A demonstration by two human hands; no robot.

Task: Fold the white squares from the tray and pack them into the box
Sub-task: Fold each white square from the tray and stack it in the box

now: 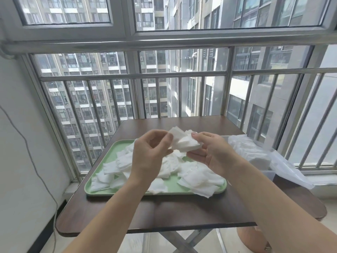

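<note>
— Where is the piece in hand?
— The white square point(184, 142) is up in the air over the far half of the green tray point(109, 148), stretched between the two hands and resting on nothing

— How do the hands have it?
— The left hand point(149, 154) pinches its left edge, thumb against curled fingers point(160, 133). The right hand point(213, 154) pinches the right edge from above, with the palm cupped beneath. It may be more than one layer, since the folds blur together

— Which way does it lie?
— Its long side runs left to right, from one pinch to the other, dipping a little toward the right hand

— And the box?
— The box point(267, 174), lined with a clear bag point(288, 168), sits at the right edge of the worktop point(164, 212), just beyond the right hand. So the right hand is the nearer one. I judge the fold would close by bringing the left edge across, after which the right hand need only swing outward

— Much left?
— A heap of loose squares point(198, 179) lies in the tray
</note>
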